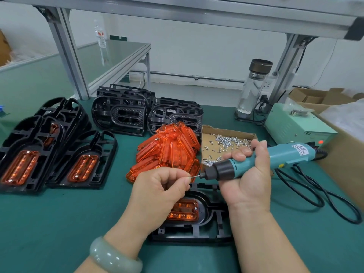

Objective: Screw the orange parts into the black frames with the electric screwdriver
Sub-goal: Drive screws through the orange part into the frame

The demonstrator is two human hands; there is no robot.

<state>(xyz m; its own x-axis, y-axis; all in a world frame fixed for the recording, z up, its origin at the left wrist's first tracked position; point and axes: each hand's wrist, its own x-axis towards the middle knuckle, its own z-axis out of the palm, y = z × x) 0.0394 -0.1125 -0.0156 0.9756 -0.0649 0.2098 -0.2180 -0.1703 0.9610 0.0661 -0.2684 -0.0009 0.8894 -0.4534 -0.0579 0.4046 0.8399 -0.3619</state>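
Writing: "LED" on power box point(295, 126), far right; electric screwdriver point(275, 156) label illegible.
Right hand point(248, 174): grips the tool.
Left hand point(159, 186): pinches tiny screw point(190, 176) at bit tip.
Hidden: orange part point(184, 210) in black frame point(206, 231), near, partly under hands.

Bright, even light from overhead; soft shadows under the hands on the bench point(59, 223). Edges bow outward; far background slightly soft.
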